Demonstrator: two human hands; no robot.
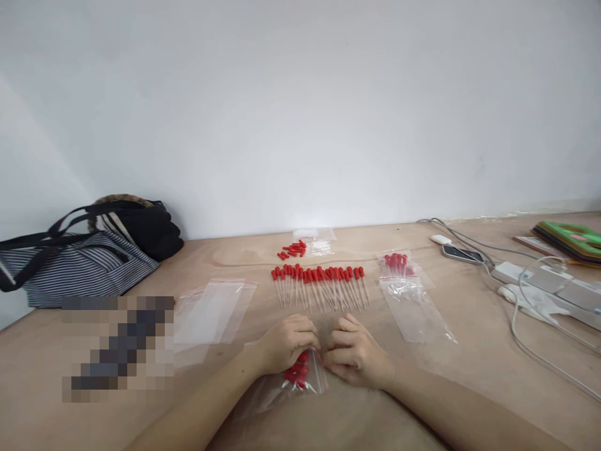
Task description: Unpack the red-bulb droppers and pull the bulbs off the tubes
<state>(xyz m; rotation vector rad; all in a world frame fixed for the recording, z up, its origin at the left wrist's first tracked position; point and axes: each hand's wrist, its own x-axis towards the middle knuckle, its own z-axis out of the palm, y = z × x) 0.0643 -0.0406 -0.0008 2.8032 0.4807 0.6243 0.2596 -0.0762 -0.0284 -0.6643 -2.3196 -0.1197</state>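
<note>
A clear zip-lock bag (270, 398) lies on the table in front of me, with several red-bulbed glass droppers (298, 373) inside, bulbs toward its zip edge. My left hand (291, 341) is curled over the upper part of this bag, its fingertips closed at the mouth. Beside it, my right hand (354, 354) has its fingers bent in, touching the bag's right edge; the exact grip is partly hidden. Beyond both hands, a row of droppers (323, 288) with red bulbs lies side by side, tips toward me.
Loose red rubber bulbs (293, 249) and bagged glass tubes (322, 246) lie near the wall. Flat clear bags (213, 310) are at left; bagged droppers (397, 266) at right. A striped bag (94, 263), power strip (549, 282), cables and coloured sheets (570, 238) flank the table.
</note>
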